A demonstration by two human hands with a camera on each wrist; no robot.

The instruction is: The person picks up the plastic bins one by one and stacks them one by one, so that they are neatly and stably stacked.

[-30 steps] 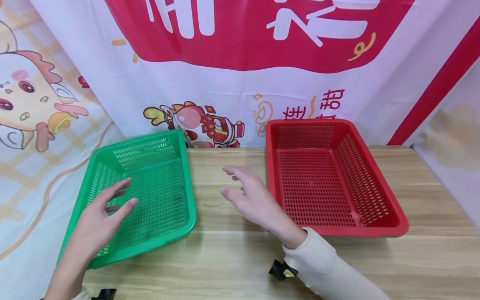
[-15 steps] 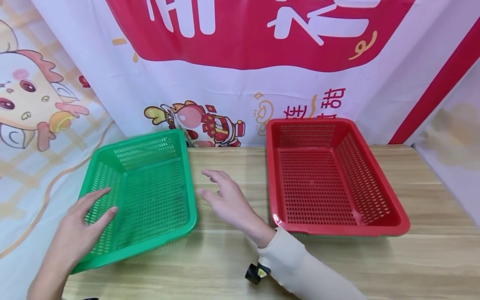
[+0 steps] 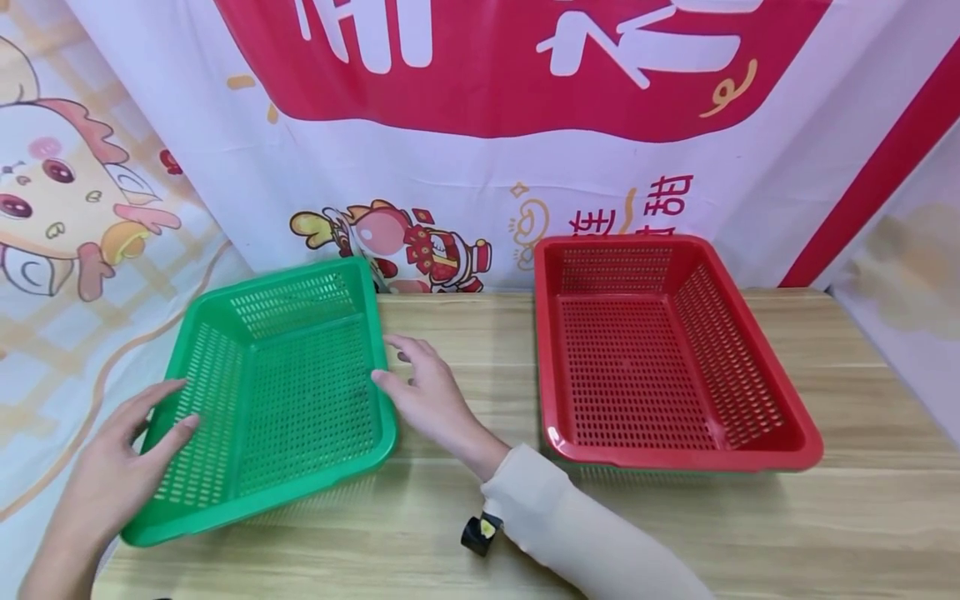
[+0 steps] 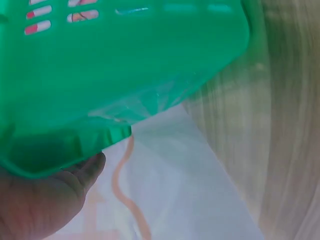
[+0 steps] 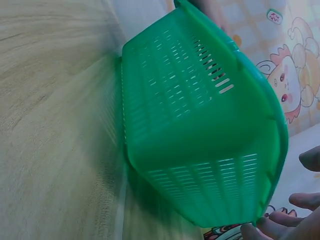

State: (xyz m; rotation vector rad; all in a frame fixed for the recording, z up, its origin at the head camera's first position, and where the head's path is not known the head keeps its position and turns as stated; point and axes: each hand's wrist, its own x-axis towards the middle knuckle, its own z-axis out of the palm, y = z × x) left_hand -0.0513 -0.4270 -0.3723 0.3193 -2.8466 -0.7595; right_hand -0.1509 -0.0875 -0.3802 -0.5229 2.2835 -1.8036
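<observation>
A green plastic basket [image 3: 300,400] with perforated walls stands at the left of the wooden table. At its left rim is my left hand [image 3: 112,471], thumb reaching over the inner side with the fingers apart from it. In the left wrist view this hand [image 4: 45,200] lies right beside the rim, most of its fingers hidden. My right hand [image 3: 431,396] is at the right rim, its thumb at the edge and its fingers along the outer side. Loosely spread fingers show at the basket's edge in the right wrist view, not curled round it.
A red plastic basket [image 3: 630,367] of similar shape stands on the table's right half. Wooden tabletop [image 3: 465,333] lies between the baskets. A printed cloth [image 3: 480,183] hangs behind, and another patterned cloth [image 3: 67,333] borders the left side.
Both hands have moved left: my left hand from over the green basket to its left rim, my right hand from beside the red basket to the green one's right rim.
</observation>
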